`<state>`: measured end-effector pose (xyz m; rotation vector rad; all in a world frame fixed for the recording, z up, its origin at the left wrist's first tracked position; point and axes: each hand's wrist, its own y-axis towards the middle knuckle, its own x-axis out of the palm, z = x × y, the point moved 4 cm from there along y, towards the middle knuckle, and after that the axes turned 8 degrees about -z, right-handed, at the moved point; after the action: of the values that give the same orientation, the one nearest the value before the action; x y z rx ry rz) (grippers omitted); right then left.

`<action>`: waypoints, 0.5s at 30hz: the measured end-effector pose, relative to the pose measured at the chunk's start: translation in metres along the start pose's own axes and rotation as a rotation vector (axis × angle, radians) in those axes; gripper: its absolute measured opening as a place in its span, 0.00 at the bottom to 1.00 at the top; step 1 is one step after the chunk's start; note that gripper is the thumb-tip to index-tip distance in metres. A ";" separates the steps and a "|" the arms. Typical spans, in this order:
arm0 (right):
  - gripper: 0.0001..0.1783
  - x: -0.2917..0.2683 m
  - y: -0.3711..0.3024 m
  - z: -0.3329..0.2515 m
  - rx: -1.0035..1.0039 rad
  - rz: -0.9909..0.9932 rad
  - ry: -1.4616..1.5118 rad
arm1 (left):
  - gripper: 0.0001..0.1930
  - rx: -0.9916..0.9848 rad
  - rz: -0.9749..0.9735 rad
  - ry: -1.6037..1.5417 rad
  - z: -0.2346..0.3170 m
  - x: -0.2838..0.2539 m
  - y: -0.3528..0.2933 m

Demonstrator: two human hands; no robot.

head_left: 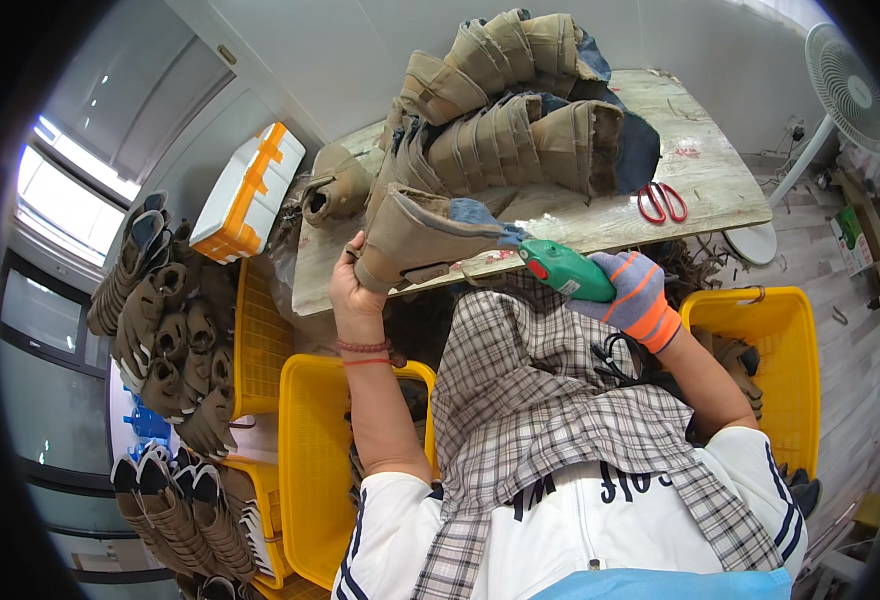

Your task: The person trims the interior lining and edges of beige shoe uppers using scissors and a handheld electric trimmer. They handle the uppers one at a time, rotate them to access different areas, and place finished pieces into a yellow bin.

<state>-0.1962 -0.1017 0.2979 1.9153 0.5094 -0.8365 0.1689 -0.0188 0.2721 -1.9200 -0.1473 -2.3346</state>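
Observation:
My bare left hand (356, 284) is closed on the near end of a tan shoe upper (415, 238), which it holds up in front of the table's edge. Blue lining shows along the upper's right end. My right hand (636, 292), in a grey and orange glove, grips a green handheld electric cutter (566, 270) with a red button. The cutter's head points left and meets the blue lining; its blade is too small to make out. Just behind, stacked tan uppers (510, 145) lie nested in rows, and a single upper (338, 185) sits to their left.
Red-handled scissors (663, 203) lie on the worn wooden table (705, 130). Yellow baskets (305, 480) stand by both my arms. More uppers (175, 330) are piled at left, near a white and orange box (247, 195). A fan (850, 85) stands at far right.

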 end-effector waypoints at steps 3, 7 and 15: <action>0.27 -0.002 0.002 -0.003 -0.042 0.024 0.011 | 0.14 0.009 0.071 -0.027 0.000 -0.010 0.004; 0.27 -0.003 0.008 -0.009 -0.076 0.055 0.021 | 0.14 0.037 0.075 -0.021 -0.005 -0.011 0.006; 0.26 0.000 0.019 -0.020 -0.031 0.048 0.123 | 0.16 0.164 0.023 0.081 -0.037 0.027 -0.010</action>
<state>-0.1768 -0.0928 0.3151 1.9511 0.5448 -0.6790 0.1263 -0.0149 0.2919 -1.7398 -0.2971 -2.3026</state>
